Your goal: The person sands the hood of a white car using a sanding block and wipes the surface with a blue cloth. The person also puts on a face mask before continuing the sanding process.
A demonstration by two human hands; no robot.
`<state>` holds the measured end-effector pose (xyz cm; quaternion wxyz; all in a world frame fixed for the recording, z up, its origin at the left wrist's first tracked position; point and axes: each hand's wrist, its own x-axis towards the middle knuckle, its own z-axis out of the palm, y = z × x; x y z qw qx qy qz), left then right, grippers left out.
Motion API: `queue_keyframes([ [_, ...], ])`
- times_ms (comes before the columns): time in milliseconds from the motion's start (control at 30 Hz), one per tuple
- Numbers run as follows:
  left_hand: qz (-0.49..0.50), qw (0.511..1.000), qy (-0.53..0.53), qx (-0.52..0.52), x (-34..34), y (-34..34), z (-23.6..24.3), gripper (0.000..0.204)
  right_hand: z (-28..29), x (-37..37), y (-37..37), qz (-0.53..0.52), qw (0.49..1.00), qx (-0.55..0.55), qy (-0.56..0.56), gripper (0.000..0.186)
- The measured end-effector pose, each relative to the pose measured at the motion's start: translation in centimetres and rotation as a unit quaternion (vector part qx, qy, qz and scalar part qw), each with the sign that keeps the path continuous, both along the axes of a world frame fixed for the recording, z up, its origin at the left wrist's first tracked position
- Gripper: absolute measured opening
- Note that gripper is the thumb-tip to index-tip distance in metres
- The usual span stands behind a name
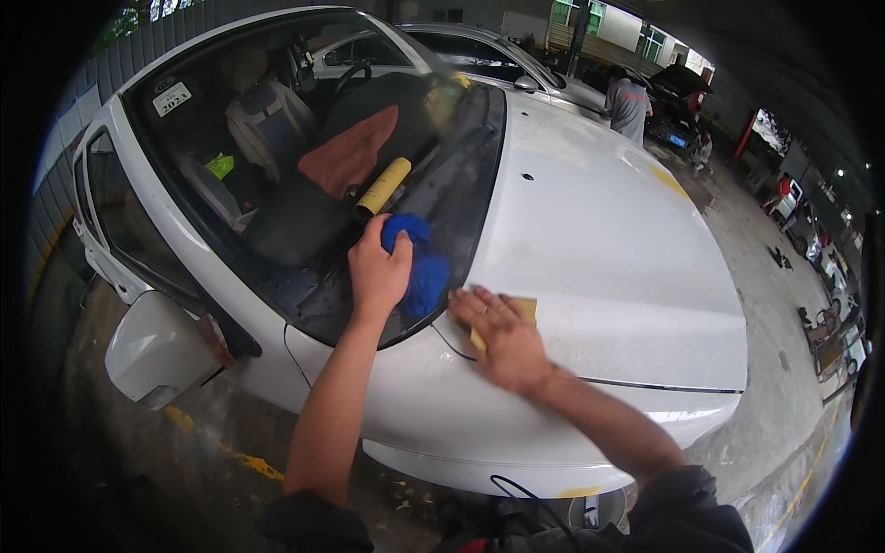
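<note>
A bunched blue cloth (pixel 426 276) is in my left hand (pixel 380 267), whose fingers close around its upper end. The cloth hangs over the lower edge of the windshield (pixel 304 249) of a white car. My right hand (pixel 502 336) presses a yellow sheet, which looks like sandpaper (pixel 526 309), against the car's white panel near the rear corner of the hood (pixel 608 240). Its fingers mostly cover the sheet. Just beyond my left hand lies a yellow cylinder (pixel 384 187) with a dark end. A reddish cloth (pixel 350 152) is spread behind it.
The car's side mirror (pixel 157 350) juts out at the left. Yellow patches mark the hood's front edge (pixel 670 182) and the lower body (pixel 579 492). Beyond the hood, a person in a grey shirt (pixel 629 109) stands near a silver car (pixel 479 57). A dark cable (pixel 530 493) loops below me.
</note>
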<state>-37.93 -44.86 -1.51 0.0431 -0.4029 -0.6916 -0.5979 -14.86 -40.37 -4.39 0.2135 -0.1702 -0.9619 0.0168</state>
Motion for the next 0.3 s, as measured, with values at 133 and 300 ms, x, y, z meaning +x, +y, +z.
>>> queue_keyframes([
  [133,0.0,0.998,0.055,0.022,0.2,0.7,-0.6,0.033,1.3,-2.3,8.3,-0.088,0.991,-0.098,0.004,0.052],
  [300,-0.092,0.989,0.112,0.007,0.4,-1.6,-0.9,0.04,-0.6,-0.2,1.8,-0.068,0.996,-0.026,-0.055,0.069],
])
